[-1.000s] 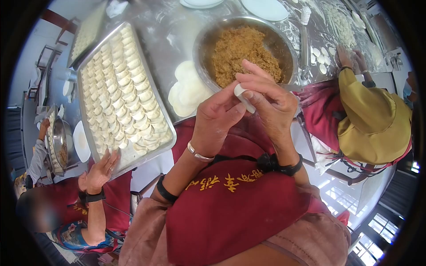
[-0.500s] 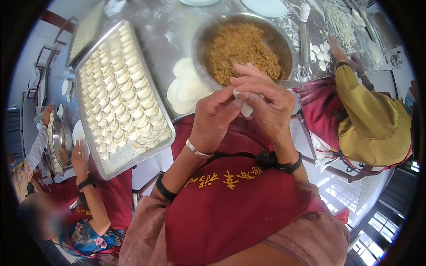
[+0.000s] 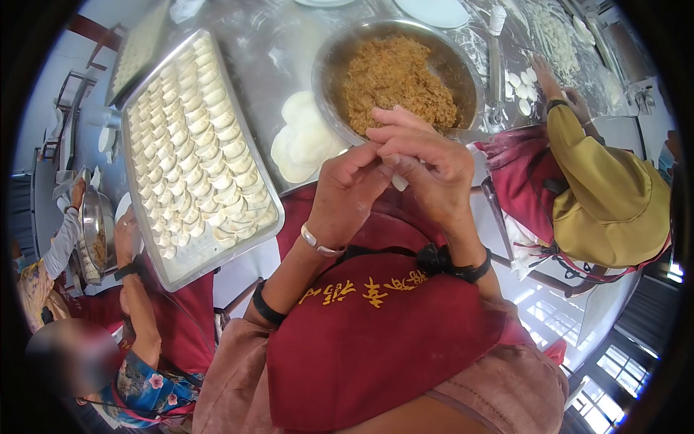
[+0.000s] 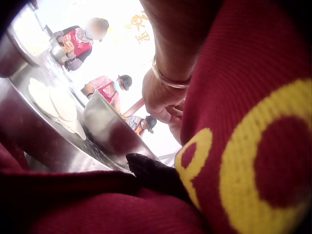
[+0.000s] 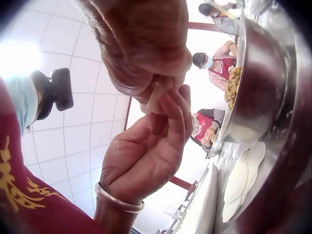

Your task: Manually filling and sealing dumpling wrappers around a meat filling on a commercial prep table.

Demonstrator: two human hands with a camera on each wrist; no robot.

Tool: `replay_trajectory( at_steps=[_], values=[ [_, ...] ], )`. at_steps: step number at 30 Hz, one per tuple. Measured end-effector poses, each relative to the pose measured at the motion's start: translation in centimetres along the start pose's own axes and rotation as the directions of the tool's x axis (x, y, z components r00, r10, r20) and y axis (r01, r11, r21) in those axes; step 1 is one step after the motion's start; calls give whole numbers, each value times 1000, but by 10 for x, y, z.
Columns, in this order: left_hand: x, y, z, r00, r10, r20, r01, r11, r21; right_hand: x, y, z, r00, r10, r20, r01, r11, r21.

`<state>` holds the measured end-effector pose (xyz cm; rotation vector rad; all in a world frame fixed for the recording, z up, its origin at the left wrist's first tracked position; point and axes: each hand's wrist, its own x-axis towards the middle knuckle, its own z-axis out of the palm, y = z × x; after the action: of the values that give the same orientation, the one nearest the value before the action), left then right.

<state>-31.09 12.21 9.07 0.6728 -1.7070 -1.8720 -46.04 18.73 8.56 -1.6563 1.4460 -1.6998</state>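
Both hands meet in front of the apron, pinching a small white dumpling (image 3: 400, 181) along its edge. My left hand (image 3: 347, 192), with a silver bracelet, grips one end with thumb and fingers. My right hand (image 3: 434, 170) holds the other end; its thumb presses in and its fingers arch over the top. In the right wrist view a pale piece of the dumpling (image 5: 157, 100) shows between the fingertips, the rest hidden. Just beyond the hands stands a steel bowl (image 3: 325, 76) of brown minced filling (image 3: 397, 79). Round dough wrappers (image 3: 303, 145) lie overlapping beside the bowl.
A metal tray (image 3: 278, 217) holding rows of finished dumplings (image 3: 195, 145) stands at the left. White plates (image 3: 434, 11) lie at the far edge of the floury table (image 3: 253, 43). One person (image 3: 614, 181) works at the right, another (image 3: 144, 369) sits at the left.
My fingers have closed further over the dumpling, so less of it shows. The left neighbour's hand has moved away from the tray. The tray and bowl stay in place.
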Motion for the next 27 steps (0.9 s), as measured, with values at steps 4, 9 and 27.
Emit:
replay_trajectory(
  at_steps=[4, 9, 27],
  values=[
    [0, 8, -3, 999, -42, -1, 41, 995, 92, 0, 1, 3, 998, 60, 21, -61, 997, 37],
    [3, -3, 0, 994, 49, -99, -67, 980, -186, -3, -13, 8, 955, 289, -64, -276, 948, 161],
    [-11, 8, -16, 998, 5, -70, -52, 710, -702, 8, -21, 40, 981, 194, -29, -196, 978, -74]
  ],
)
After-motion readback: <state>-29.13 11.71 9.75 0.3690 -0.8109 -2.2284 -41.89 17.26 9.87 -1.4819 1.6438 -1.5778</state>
